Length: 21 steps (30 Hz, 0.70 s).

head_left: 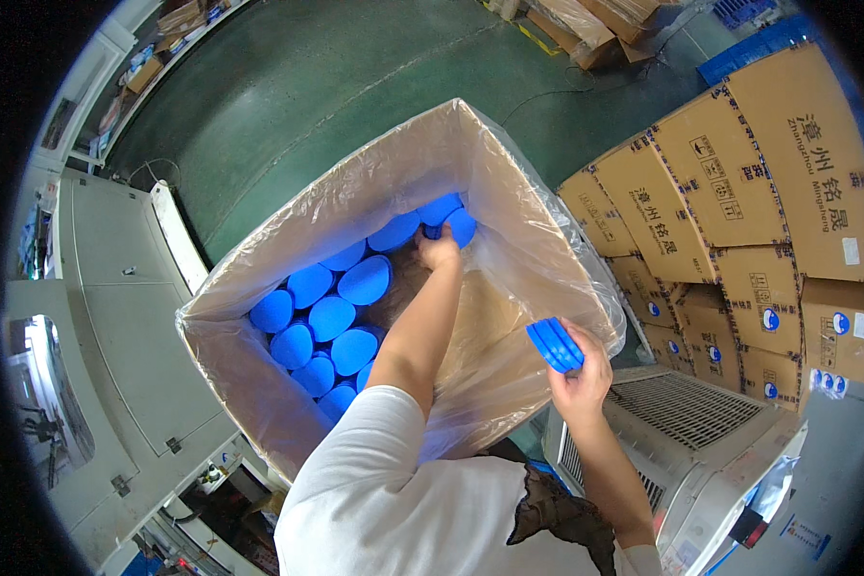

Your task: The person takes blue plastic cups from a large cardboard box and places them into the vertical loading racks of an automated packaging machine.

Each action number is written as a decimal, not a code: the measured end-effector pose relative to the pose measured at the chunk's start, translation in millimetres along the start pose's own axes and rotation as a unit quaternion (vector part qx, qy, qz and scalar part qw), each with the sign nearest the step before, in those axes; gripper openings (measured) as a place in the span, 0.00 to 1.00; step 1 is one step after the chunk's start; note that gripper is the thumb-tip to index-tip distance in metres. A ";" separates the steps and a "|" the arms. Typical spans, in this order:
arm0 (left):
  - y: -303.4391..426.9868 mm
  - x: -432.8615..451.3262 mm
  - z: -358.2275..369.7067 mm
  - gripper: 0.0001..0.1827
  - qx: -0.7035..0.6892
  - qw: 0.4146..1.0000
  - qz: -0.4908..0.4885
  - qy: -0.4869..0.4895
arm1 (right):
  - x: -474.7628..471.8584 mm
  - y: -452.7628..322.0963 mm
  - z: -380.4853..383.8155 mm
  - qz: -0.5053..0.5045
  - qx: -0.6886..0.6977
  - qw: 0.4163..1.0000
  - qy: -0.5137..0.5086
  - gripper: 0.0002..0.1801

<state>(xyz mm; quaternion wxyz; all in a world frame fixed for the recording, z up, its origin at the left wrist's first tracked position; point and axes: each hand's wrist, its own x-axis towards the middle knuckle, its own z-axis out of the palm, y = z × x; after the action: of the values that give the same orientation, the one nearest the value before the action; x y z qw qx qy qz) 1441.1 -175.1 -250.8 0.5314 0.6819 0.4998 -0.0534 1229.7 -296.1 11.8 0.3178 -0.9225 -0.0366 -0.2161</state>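
Observation:
A large cardboard box (331, 183) lined with a clear plastic bag stands open before me. Round blue plastic lids (332, 319) lie in stacks along its left side and into the far corner. My left hand (439, 249) reaches down inside, its fingers around blue lids (432, 232) beside the far-corner stacks; the fingertips are partly hidden. Over the right side of the box, my right hand (582, 367) grips a short stack of blue lids (553, 345) tilted on its side, with several ridged rims showing.
Stacked, taped cartons (720, 180) rise on the right. A grey vented machine (684, 410) stands close to my right arm. On the left is a white machine cabinet (126, 302). Loose cardboard (583, 29) and a cable (540, 95) lie on the green floor (317, 79) beyond the box.

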 end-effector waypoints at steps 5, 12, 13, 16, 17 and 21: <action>16.8 -7.2 9.4 0.33 -0.085 0.986 -0.124 0.070 | 1.2 -2.3 2.1 -0.006 0.007 1.000 0.000 0.23; 39.0 -29.7 -1.7 0.22 -0.357 0.926 -0.124 -0.012 | 1.3 1.2 2.0 -0.014 -0.001 1.000 0.004 0.23; 41.6 -34.0 -5.5 0.23 -0.413 0.903 -0.102 -0.051 | 1.5 1.5 1.8 -0.011 -0.001 1.000 0.003 0.23; 43.8 -60.4 -28.2 0.25 -0.405 0.904 -0.106 -0.090 | 1.9 2.2 0.2 -0.005 0.001 1.000 0.004 0.23; 27.4 -60.5 -28.3 0.25 -0.401 0.904 -0.101 -0.110 | 1.3 2.4 0.3 -0.006 0.002 1.000 0.005 0.23; -28.7 -61.7 -26.9 0.22 -0.374 0.910 -0.128 -0.128 | 2.7 0.9 1.1 -0.014 0.009 1.000 0.007 0.23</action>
<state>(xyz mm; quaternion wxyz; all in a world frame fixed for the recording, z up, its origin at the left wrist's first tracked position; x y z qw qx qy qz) 1377.1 -194.6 -221.3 0.7956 0.3505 0.4938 -0.0172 1232.8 -296.4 11.6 0.3234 -0.9174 -0.0495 -0.2264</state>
